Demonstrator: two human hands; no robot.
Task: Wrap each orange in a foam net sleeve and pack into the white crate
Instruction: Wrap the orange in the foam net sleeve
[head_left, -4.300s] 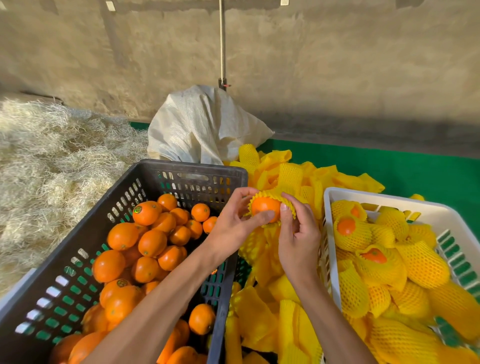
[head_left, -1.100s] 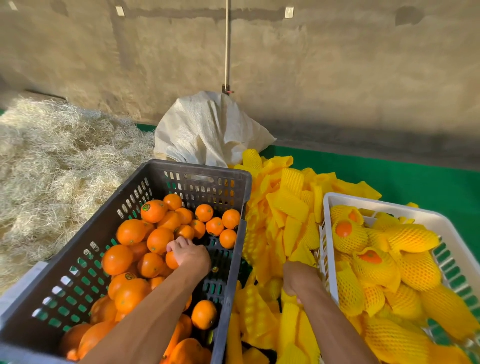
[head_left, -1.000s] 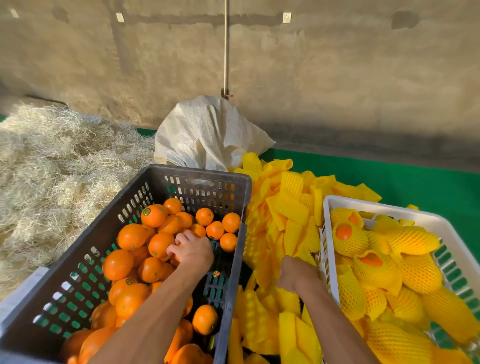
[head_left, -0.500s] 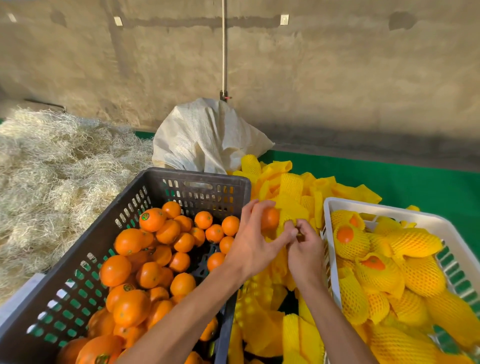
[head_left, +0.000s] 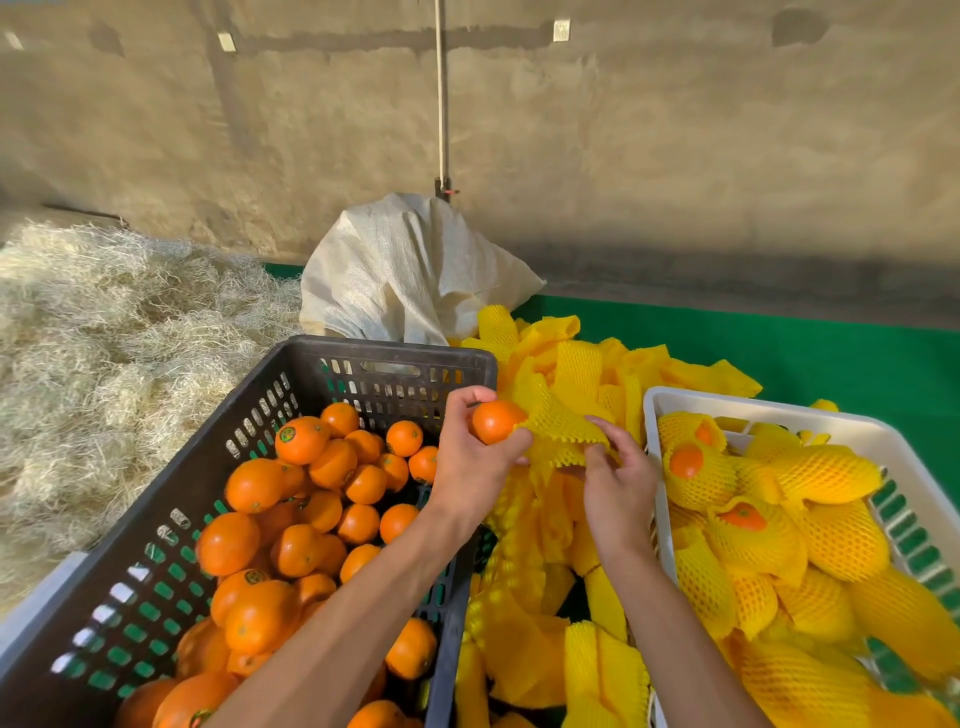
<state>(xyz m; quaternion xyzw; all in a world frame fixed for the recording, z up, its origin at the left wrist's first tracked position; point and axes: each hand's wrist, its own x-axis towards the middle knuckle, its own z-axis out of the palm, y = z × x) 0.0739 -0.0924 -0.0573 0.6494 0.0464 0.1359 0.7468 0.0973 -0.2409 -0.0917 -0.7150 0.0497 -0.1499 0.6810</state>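
Oranges (head_left: 291, 525) filled the dark crate (head_left: 363, 358) on your left side, loose and bare, some with small green stickers. You held one orange (head_left: 496, 420) up in your left hand (head_left: 467, 467), with your fingers and thumb curled round it, just above the far right corner of that crate. A yellow sleeve (head_left: 558, 421) touched the right side of this orange and hung open like a little cup. Your right hand (head_left: 615, 483) pinched the lower edge of the sleeve with its fingers, so it was gripping the foam and not the fruit. The orange was not inside the sleeve yet; only its right side met the foam. Your two hands were close together, between the two crates. Under them lay a big heap (head_left: 545, 597) of more yellow sleeves, flat and crumpled, running from near you up to the far end of the crates. On your right stood the white crate (head_left: 779, 410), and it held many wrapped oranges (head_left: 826, 473) in yellow foam, with a bit of orange peel peeking out of a few. Behind the dark crate sat a white sack (head_left: 410, 270), bunched up and leaning on the wall (head_left: 675, 130). A thin pole (head_left: 441, 93) ran up the wall above the sack. Pale straw (head_left: 104, 353) was piled to the far left. Green cloth (head_left: 805, 348) covered the ground on the far right.
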